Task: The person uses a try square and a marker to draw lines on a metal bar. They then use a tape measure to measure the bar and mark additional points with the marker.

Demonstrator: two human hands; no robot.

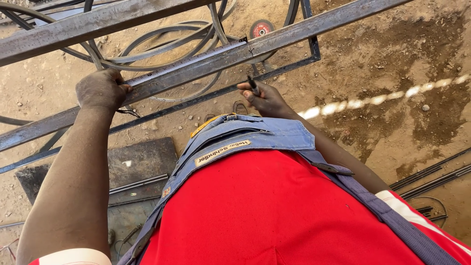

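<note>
Dull, scuffed metal bar; pale steel tape; rough dirt ground.

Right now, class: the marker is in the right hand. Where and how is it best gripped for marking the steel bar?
Probably low on the barrel of the marker, pinched from the side by the right hand: it is thin and stands upright, tip toward the steel bar beside the tape measure.

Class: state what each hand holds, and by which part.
Left hand pins the tape measure's near end to the steel bar. Right hand grips a marker mid-shaft.
</note>
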